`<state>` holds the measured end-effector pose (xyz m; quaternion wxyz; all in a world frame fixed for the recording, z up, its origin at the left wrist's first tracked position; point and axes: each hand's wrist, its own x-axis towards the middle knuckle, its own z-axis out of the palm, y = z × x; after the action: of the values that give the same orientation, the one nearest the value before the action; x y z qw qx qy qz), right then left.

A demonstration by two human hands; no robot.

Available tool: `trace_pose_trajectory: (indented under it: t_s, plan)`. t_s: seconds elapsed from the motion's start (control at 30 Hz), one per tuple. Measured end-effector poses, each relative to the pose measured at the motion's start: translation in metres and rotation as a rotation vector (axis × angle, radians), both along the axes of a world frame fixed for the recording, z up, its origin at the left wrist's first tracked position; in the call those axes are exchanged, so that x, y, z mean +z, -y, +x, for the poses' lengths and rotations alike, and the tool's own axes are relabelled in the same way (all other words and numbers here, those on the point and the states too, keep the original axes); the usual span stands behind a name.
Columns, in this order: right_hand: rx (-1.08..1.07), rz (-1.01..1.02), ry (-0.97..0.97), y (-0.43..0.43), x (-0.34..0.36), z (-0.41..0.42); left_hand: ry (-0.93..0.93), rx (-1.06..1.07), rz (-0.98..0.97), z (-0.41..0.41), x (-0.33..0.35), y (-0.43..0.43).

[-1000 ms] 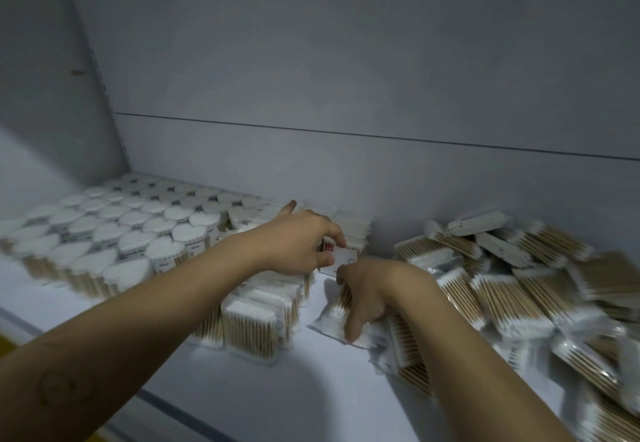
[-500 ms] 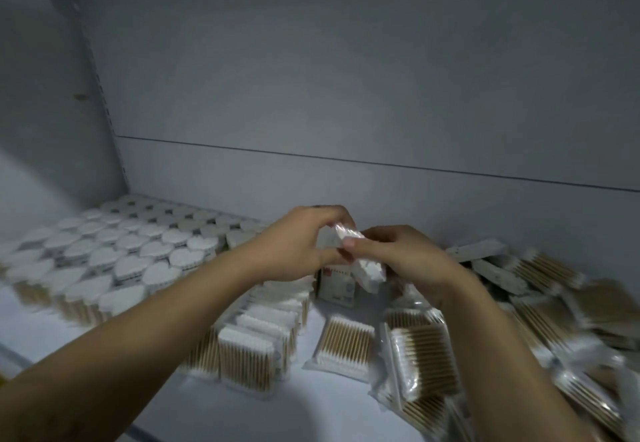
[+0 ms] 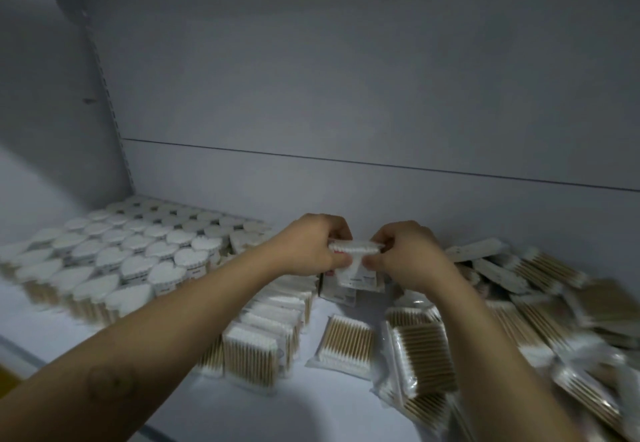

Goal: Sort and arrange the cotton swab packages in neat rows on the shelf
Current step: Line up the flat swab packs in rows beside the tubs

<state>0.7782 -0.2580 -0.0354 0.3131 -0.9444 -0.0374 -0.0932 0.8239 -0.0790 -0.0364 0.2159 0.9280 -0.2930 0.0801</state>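
Both hands hold one flat cotton swab package (image 3: 355, 263) upright above the shelf's middle. My left hand (image 3: 311, 246) grips its left end and my right hand (image 3: 403, 251) pinches its right end. Below my left forearm stands a short row of upright swab packages (image 3: 263, 341). A single package (image 3: 346, 343) lies flat on the white shelf (image 3: 311, 410) between the row and a loose heap of packages (image 3: 540, 317) on the right. More upright packs (image 3: 341, 291) stand just behind and below the held one.
Rows of heart-shaped white swab tubs (image 3: 131, 258) fill the shelf's left part. The grey back wall (image 3: 346, 112) and left side panel (image 3: 45, 112) close the space. The shelf's front edge (image 3: 20, 351) runs at the lower left.
My right hand rose from the heap and met my left hand at a package. Now both hold it level by its ends, turned edge-up. The view tilted upward.
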Motion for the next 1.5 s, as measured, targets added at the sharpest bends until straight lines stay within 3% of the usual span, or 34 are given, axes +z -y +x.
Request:
trace_pose_trajectory:
  t_s: [0.1,0.2,0.43,0.57,0.67,0.83,0.93,1.03,1.1,1.23,1.33,1.5]
  plan:
    - [-0.104,-0.258,0.046,-0.006,-0.004,-0.004,0.064,0.007,0.153,0.007,-0.007,0.005]
    - [-0.174,-0.392,0.123,-0.015,-0.005,-0.017,0.171,0.027,0.322,0.014,-0.012,0.011]
    - [0.137,-0.785,0.052,-0.050,-0.047,-0.055,0.246,0.056,0.586,0.016,-0.026,0.016]
    - [0.163,-0.927,-0.056,-0.053,-0.070,-0.060,0.256,0.051,0.673,0.013,-0.023,0.020]
    - [0.157,-0.916,0.009,-0.053,-0.077,-0.057,0.276,0.048,0.751,0.011,-0.022,0.021]
    - [0.139,-0.842,0.162,-0.046,-0.078,-0.059,0.217,0.044,0.821,0.006,-0.017,0.022]
    - [0.029,-0.664,0.298,-0.036,-0.066,-0.060,0.086,0.036,0.753,0.004,-0.012,0.014]
    - [-0.083,-0.267,0.400,-0.020,-0.056,-0.059,-0.061,0.014,0.525,0.000,-0.003,0.000]
    - [-0.125,0.033,0.357,-0.009,-0.051,-0.060,-0.050,-0.014,0.354,-0.005,0.004,-0.007]
    - [-0.150,0.360,0.318,0.003,-0.049,-0.056,-0.125,-0.157,-0.039,-0.023,0.014,-0.006]
    - [-0.107,0.479,0.298,0.006,-0.050,-0.055,-0.157,-0.247,-0.147,-0.034,0.015,0.006]
    - [-0.094,0.475,0.289,0.002,-0.054,-0.058,0.060,-0.260,-0.081,-0.036,0.009,0.019]
